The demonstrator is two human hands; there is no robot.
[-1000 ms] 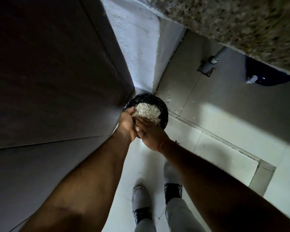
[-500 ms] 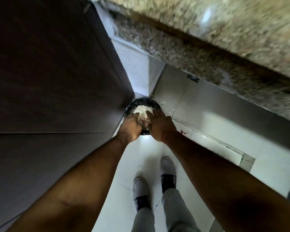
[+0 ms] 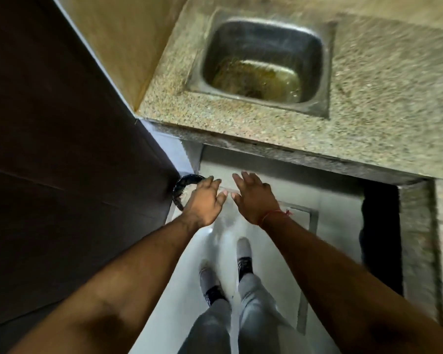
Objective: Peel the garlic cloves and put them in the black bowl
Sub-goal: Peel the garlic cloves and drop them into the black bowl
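Note:
A black round container [image 3: 181, 184] stands on the floor in the corner below the counter; only its left rim shows, and my left hand covers the rest. My left hand [image 3: 205, 203] hovers over it with fingers spread and holds nothing. Just to its right is my right hand [image 3: 253, 198], also spread and empty, with a red thread at the wrist. The two hands are apart, thumbs close together. What is inside the container is hidden. No garlic clove is in view.
A speckled granite counter [image 3: 368, 106] with a steel sink [image 3: 198, 80] runs across the top. A dark panel [image 3: 62, 149] walls off the left side. My shoes [image 3: 243, 254] stand on pale floor tiles. There is a dark opening [image 3: 379, 226] under the counter at right.
Both hands gripped a heap of white papery peel over the black container; now they are spread, empty and apart. My view has swung up, bringing the counter and sink into sight.

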